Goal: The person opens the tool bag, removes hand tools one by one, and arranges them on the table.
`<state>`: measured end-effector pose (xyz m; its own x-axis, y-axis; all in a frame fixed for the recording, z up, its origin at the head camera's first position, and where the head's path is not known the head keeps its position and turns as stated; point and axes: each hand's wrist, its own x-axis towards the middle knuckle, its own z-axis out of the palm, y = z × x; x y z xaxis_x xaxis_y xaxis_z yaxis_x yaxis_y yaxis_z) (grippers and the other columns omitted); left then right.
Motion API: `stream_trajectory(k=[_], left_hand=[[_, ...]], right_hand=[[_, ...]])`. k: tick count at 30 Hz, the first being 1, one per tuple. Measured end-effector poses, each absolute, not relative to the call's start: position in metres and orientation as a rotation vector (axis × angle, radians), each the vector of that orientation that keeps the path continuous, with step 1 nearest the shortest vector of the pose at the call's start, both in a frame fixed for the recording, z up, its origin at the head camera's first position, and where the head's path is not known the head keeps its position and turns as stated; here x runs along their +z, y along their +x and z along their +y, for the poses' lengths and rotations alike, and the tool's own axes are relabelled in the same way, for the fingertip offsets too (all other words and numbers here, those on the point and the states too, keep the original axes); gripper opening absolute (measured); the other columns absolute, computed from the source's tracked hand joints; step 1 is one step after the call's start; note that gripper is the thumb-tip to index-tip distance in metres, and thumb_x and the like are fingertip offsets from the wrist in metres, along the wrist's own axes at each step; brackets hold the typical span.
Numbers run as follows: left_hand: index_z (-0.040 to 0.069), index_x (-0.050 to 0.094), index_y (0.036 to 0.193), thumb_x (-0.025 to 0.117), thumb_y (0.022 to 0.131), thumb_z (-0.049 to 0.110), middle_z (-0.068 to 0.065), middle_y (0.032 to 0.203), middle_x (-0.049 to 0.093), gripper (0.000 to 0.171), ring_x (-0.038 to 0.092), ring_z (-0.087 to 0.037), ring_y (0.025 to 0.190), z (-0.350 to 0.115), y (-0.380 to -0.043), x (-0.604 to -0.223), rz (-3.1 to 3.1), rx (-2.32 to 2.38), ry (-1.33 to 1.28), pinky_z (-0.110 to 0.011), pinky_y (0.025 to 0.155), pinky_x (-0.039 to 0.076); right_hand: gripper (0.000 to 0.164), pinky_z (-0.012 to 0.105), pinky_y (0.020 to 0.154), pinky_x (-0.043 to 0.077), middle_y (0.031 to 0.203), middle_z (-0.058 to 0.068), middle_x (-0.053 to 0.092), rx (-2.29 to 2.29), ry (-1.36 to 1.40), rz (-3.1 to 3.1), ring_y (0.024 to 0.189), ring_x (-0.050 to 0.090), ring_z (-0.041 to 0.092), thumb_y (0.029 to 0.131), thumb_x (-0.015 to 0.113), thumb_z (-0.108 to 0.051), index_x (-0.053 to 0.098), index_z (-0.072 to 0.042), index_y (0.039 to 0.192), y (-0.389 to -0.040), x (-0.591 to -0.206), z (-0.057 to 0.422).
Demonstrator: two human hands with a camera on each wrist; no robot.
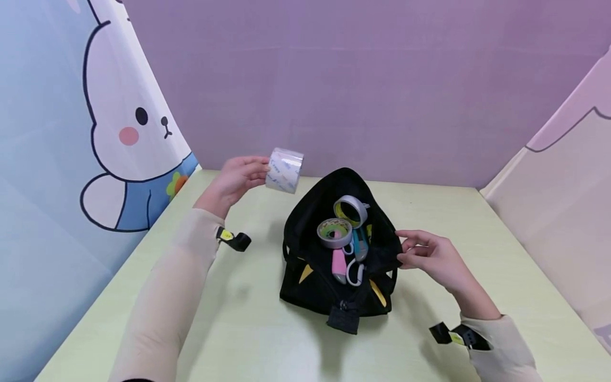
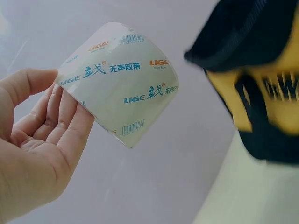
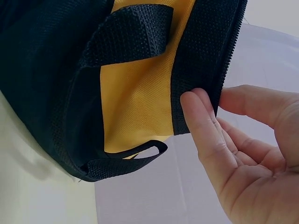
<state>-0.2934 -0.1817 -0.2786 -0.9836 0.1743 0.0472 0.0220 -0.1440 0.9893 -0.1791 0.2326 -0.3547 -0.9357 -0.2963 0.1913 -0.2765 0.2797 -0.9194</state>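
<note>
My left hand (image 1: pixel 238 179) pinches a wide roll of clear packing tape (image 1: pixel 285 170) by its edge, in the air to the left of the bag. Blue and orange print covers the tape roll (image 2: pixel 121 84) in the left wrist view. With thumb and fingers my right hand (image 1: pixel 431 258) pinches the zippered rim of a black and yellow tool bag (image 1: pixel 310 294). Inside the gaping bag lie two narrower tape rolls, one upper (image 1: pixel 351 210) and one lower (image 1: pixel 334 233), a pink-handled cutter (image 1: pixel 339 265), a teal cutter (image 1: pixel 360 245) and scissors with pale handles (image 1: pixel 355 272).
The bag stands on a pale green-yellow table (image 1: pixel 248 329). A purple cloth wall (image 1: pixel 334 95) rises behind it, with a cartoon-printed sheet (image 1: pixel 129 106) at left and a pale one (image 1: pixel 563 212) at right. Black straps hang from both wrists.
</note>
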Motion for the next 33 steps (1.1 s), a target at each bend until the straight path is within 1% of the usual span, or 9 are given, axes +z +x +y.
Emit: stream_trajectory(k=[9,12,15,17,20,24,28,31,33], left_hand=[[-0.004,0.056,0.124,0.059,0.100,0.005,-0.002,0.107,0.063,0.026,0.064,-0.013,0.089,-0.239,-0.295,-0.306,2.079,2.249,0.045,-0.021,0.082,0.055],[0.004,0.062,0.117,0.061,0.099,0.007,-0.002,0.112,0.060,0.018,0.063,-0.012,0.090,-0.256,-0.294,-0.314,2.089,2.261,-0.022,-0.020,0.080,0.055],[0.010,0.070,0.106,0.064,0.097,0.006,0.002,0.107,0.065,0.012,0.066,-0.011,0.090,-0.272,-0.293,-0.322,2.034,2.321,-0.057,-0.020,0.079,0.056],[0.015,0.073,0.097,0.065,0.096,0.003,0.005,0.100,0.069,0.014,0.067,-0.010,0.089,-0.283,-0.292,-0.326,1.974,2.375,-0.082,-0.021,0.078,0.057],[0.017,0.074,0.092,0.067,0.094,0.002,0.005,0.095,0.071,0.017,0.069,-0.009,0.087,-0.299,-0.289,-0.331,1.909,2.428,-0.134,-0.022,0.077,0.057],[0.017,0.070,0.102,0.071,0.092,0.007,0.005,0.104,0.066,0.014,0.067,-0.007,0.088,-0.319,-0.286,-0.338,1.906,2.425,-0.284,-0.021,0.081,0.056],[0.015,0.060,0.135,0.073,0.091,0.012,-0.001,0.124,0.053,0.046,0.063,-0.006,0.093,-0.333,-0.284,-0.345,1.928,2.373,-0.423,-0.022,0.090,0.053],[0.016,0.062,0.134,0.074,0.090,0.011,-0.003,0.126,0.050,0.046,0.062,-0.007,0.093,-0.344,-0.283,-0.351,1.926,2.359,-0.500,-0.022,0.092,0.052],[0.017,0.067,0.120,0.075,0.090,0.011,-0.001,0.120,0.052,0.032,0.062,-0.007,0.092,-0.352,-0.281,-0.355,1.929,2.351,-0.542,-0.022,0.092,0.052]], right_hand=[[0.048,0.039,0.070,0.061,0.093,0.017,0.056,-1.790,-0.550,2.499,0.076,0.069,0.013,0.088,0.064,0.013,0.050,0.018,0.133,-0.178,-0.355,0.233],[0.048,0.039,0.070,0.061,0.094,0.016,0.056,-1.793,-0.552,2.495,0.076,0.069,0.013,0.088,0.064,0.012,0.050,0.017,0.133,-0.178,-0.355,0.232],[0.048,0.038,0.070,0.061,0.094,0.015,0.057,-1.796,-0.552,2.494,0.075,0.069,0.013,0.087,0.065,0.012,0.050,0.017,0.133,-0.177,-0.356,0.232],[0.047,0.036,0.069,0.061,0.094,0.015,0.057,-1.797,-0.553,2.494,0.075,0.069,0.013,0.088,0.065,0.012,0.050,0.017,0.132,-0.177,-0.356,0.232],[0.047,0.037,0.069,0.061,0.093,0.015,0.057,-1.799,-0.556,2.491,0.075,0.069,0.013,0.087,0.064,0.013,0.050,0.017,0.132,-0.178,-0.356,0.231],[0.048,0.038,0.070,0.061,0.093,0.015,0.057,-1.800,-0.561,2.487,0.076,0.069,0.014,0.087,0.064,0.013,0.050,0.018,0.132,-0.178,-0.357,0.231],[0.048,0.039,0.070,0.061,0.093,0.015,0.058,-1.796,-0.560,2.496,0.076,0.069,0.013,0.087,0.064,0.013,0.050,0.018,0.132,-0.178,-0.358,0.231],[0.047,0.040,0.070,0.061,0.093,0.017,0.058,-1.801,-0.561,2.495,0.076,0.069,0.013,0.087,0.064,0.013,0.050,0.018,0.132,-0.178,-0.358,0.231],[0.047,0.040,0.070,0.061,0.094,0.018,0.058,-1.807,-0.566,2.489,0.076,0.069,0.014,0.087,0.064,0.013,0.050,0.018,0.132,-0.178,-0.357,0.231]])
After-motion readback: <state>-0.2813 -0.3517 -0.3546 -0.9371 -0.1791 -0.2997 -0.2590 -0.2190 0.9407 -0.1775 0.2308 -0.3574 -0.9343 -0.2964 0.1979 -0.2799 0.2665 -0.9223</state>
